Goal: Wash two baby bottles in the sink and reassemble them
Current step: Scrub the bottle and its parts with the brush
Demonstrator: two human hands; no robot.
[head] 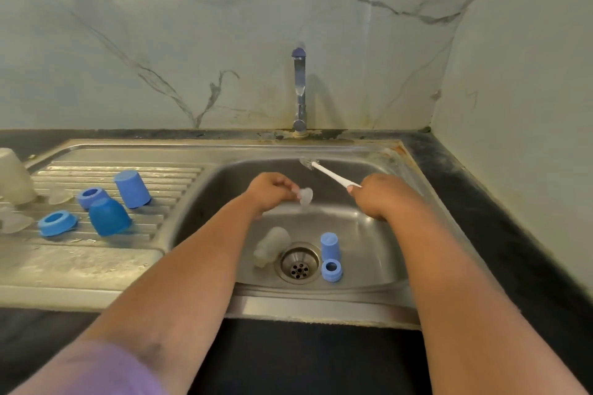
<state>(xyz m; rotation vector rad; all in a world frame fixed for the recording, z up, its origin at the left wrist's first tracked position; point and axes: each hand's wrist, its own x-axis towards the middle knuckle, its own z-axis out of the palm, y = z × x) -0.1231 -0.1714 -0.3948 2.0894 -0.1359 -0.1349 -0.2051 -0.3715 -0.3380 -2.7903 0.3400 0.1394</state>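
Steel sink (378,269) set in a dark desk (519,234), marble wall behind. Near the drain: clear bottle (272,245), blue cap (330,245), blue ring (331,270). Above the basin, left hand (268,191), fingers pinching a clear nipple (305,196); right hand (383,196), fingers curled round a white brush (330,174). Beyond, at the back edge, tap (299,90).

Clear bottle (272,246) lying beside drain
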